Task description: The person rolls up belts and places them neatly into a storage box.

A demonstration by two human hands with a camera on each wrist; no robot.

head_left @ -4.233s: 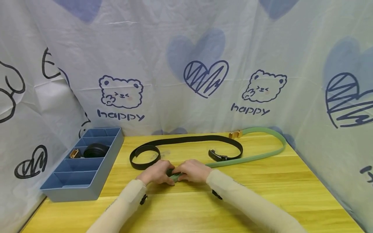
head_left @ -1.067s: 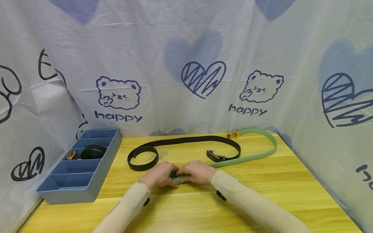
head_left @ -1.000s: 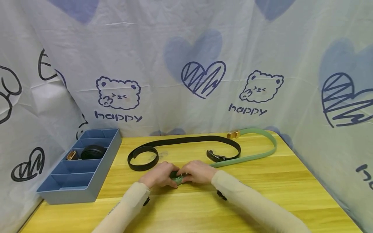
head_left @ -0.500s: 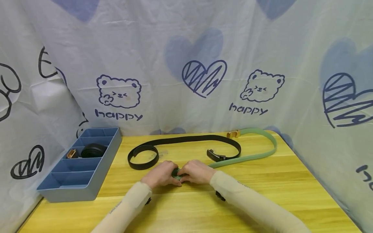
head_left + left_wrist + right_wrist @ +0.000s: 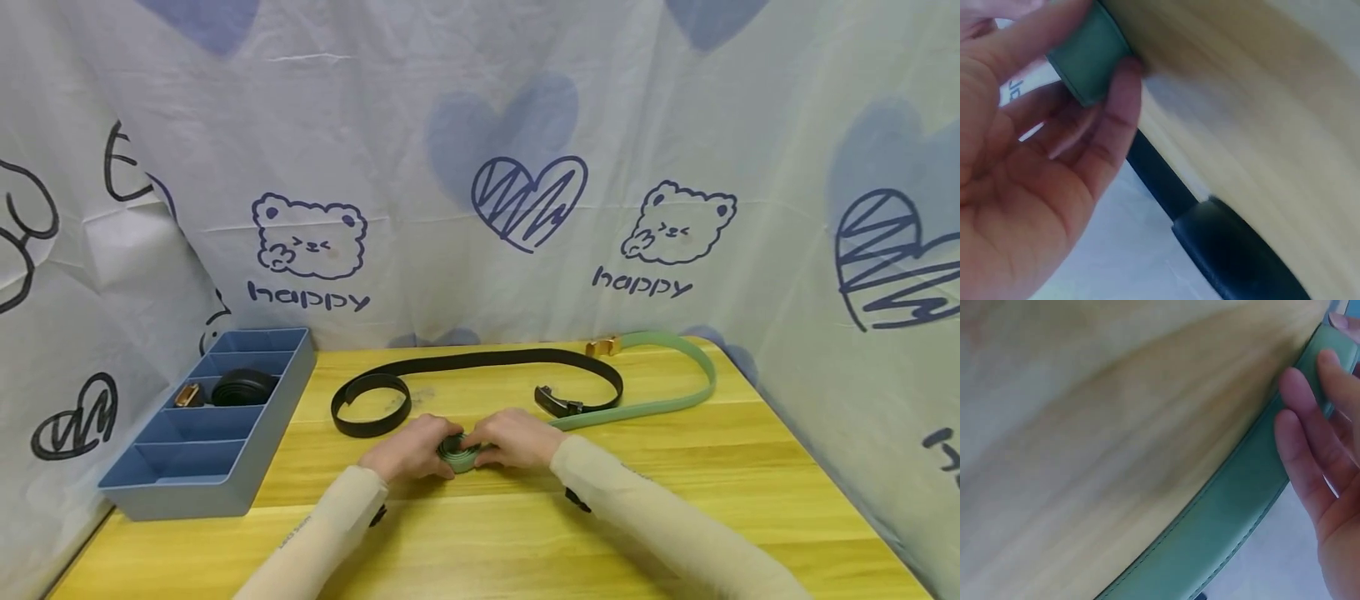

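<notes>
A green belt, partly wound into a coil point(image 5: 459, 458), stands on edge on the table between both hands. My left hand point(image 5: 407, 450) holds the coil's left side; the left wrist view shows thumb and fingers around the green roll point(image 5: 1092, 56). From the right, my right hand point(image 5: 517, 439) pinches the coil where the belt feeds in. In the right wrist view its fingers lie on the green strap point(image 5: 1210, 512). The unrolled length point(image 5: 652, 407) runs right and loops back to a gold buckle point(image 5: 602, 347). Part of the coil is hidden by fingers.
Behind the hands lies a black belt point(image 5: 480, 360), its left end loosely curled and its dark buckle point(image 5: 555, 403) near the green strap. At left stands a blue divided tray point(image 5: 273, 458) holding a rolled black belt point(image 5: 243, 387) and a gold buckle point(image 5: 190, 395). Printed cloth hangs behind.
Compared with about four seconds ago, the green loop at right has drawn in leftward and more of the coil shows. Over the last half second my right hand has moved slightly right.
</notes>
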